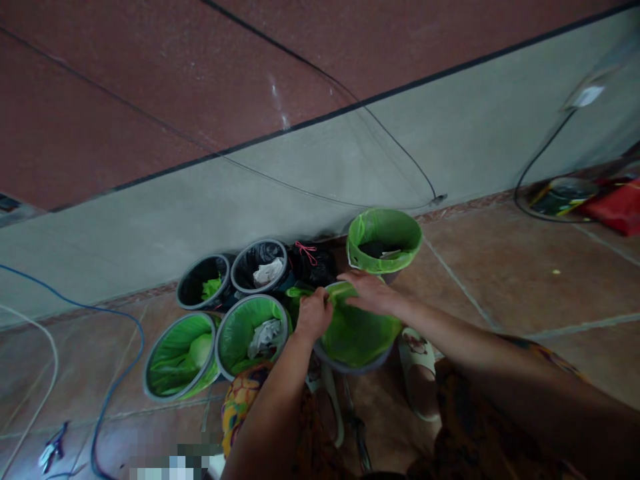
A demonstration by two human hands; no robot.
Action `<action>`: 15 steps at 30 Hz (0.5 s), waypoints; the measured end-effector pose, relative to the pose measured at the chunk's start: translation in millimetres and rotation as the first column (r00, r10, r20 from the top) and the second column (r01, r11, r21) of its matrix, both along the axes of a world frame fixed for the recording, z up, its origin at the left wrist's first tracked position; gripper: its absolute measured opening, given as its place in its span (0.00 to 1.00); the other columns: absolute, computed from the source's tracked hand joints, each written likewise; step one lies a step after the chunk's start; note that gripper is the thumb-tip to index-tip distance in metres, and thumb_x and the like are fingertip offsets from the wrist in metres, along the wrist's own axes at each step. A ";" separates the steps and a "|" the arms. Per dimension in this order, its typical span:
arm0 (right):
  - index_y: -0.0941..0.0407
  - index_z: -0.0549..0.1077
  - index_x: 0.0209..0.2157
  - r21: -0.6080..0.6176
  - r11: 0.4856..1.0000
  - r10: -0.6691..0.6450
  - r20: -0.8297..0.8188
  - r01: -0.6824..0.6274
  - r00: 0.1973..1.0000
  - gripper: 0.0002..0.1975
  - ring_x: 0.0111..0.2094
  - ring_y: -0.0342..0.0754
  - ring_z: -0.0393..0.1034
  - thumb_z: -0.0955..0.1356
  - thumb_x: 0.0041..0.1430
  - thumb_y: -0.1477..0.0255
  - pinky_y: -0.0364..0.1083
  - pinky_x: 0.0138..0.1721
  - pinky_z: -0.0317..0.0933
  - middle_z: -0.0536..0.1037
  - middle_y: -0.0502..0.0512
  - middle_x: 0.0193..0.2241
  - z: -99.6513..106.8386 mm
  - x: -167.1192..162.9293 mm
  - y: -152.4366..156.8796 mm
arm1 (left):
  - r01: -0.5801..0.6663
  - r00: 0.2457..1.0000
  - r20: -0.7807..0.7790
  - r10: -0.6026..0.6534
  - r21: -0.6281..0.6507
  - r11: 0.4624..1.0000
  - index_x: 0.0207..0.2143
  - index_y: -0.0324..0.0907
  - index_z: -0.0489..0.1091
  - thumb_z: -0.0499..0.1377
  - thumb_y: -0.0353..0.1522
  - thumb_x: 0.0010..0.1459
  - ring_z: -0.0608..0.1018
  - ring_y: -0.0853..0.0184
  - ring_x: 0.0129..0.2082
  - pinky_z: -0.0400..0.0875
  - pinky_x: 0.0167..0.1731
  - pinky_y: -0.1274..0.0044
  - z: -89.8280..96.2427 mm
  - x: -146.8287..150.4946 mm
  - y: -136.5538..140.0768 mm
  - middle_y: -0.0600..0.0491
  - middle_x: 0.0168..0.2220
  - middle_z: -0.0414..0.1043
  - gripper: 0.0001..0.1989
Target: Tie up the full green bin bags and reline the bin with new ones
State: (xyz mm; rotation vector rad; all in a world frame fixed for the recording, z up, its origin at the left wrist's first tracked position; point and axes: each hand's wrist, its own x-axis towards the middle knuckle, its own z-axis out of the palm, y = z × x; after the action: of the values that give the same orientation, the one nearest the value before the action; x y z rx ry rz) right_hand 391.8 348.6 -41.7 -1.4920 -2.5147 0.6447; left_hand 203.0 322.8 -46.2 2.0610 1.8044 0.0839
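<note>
A grey-rimmed bin lined with a green plastic bag (361, 335) stands on the floor between my feet. At its left rim, my left hand (315, 313) is closed on the bag's gathered edge. My right hand (370, 291) lies across the far rim with its fingers stretched out over the bag. Just behind it stands another green-lined bin (384, 233) with dark contents. A tied black bag (315, 265) with a pink string sits beyond my left hand, against the wall.
To the left are two green-lined bins (180, 357) and two black-lined bins (260, 267), some holding crumpled paper or plastic. A blue hose (123, 373) and keys (53, 448) lie on the tiles. A black cable (523, 180) and a red bag (620, 207) are at right.
</note>
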 end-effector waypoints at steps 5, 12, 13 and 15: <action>0.56 0.78 0.43 -0.008 1.000 0.023 0.040 -0.023 0.999 0.14 0.47 0.51 0.74 0.62 0.63 0.75 0.46 0.49 0.62 0.81 0.60 0.42 0.9 -14.7 -0.1 | 0.024 0.998 0.063 -0.024 0.003 1.000 0.44 0.42 0.68 0.55 0.25 0.59 0.80 0.64 0.40 0.68 0.45 0.75 1.9 6.1 -1.0 0.51 0.36 0.77 0.11; 0.55 0.80 0.44 -0.024 0.988 -0.152 0.092 0.155 0.984 0.17 0.44 0.50 0.76 0.60 0.67 0.70 0.44 0.43 0.61 0.83 0.58 0.41 5.4 -4.1 4.6 | -0.110 0.986 -0.129 0.106 -0.027 0.994 0.45 0.40 0.70 0.55 0.23 0.57 0.78 0.62 0.48 0.69 0.49 0.75 -2.4 -1.8 -1.4 0.45 0.46 0.75 0.13; 0.55 0.80 0.44 -0.026 0.983 -0.181 0.097 0.184 0.979 0.17 0.44 0.50 0.76 0.60 0.67 0.70 0.44 0.43 0.61 0.83 0.58 0.41 5.9 -1.1 6.6 | -0.128 0.979 -0.162 0.121 -0.036 0.991 0.45 0.40 0.70 0.55 0.23 0.57 0.78 0.62 0.48 0.69 0.49 0.75 -3.2 -3.8 -1.3 0.45 0.47 0.75 0.13; 0.55 0.80 0.45 -0.024 0.968 -0.245 0.110 0.249 0.963 0.18 0.44 0.50 0.76 0.60 0.67 0.69 0.43 0.42 0.61 0.83 0.59 0.42 7.3 5.4 11.0 | -0.156 0.965 -0.220 0.141 -0.053 0.986 0.45 0.39 0.71 0.53 0.23 0.59 0.79 0.62 0.49 0.70 0.49 0.75 -5.1 -8.3 -1.0 0.43 0.48 0.75 0.14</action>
State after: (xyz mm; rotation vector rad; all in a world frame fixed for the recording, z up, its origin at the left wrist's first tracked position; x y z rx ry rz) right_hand 397.2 359.6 -34.4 -1.8610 -2.3432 0.5882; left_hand 194.6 321.7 -51.4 1.9469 2.0590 -0.1669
